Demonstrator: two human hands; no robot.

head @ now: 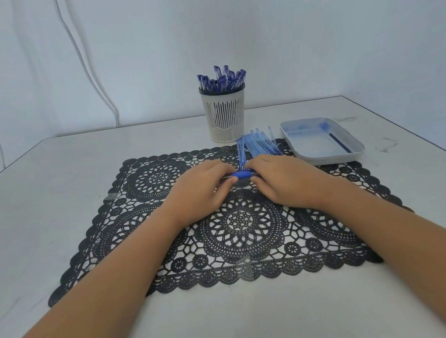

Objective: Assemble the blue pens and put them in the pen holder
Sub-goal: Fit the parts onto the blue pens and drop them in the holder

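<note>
Two curled grips — left hand (201, 189), right hand (283, 178) — pinch one blue pen (242, 174).

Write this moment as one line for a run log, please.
step: pen assembly | left hand: holds blue pen | right hand: holds same pen | pen holder: many pens inside | loose pen parts: beside tray

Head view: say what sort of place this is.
Probably a staged tabletop workstation: a table against a plain backdrop, with a lace mat, a pen holder and a tray laid out.
</note>
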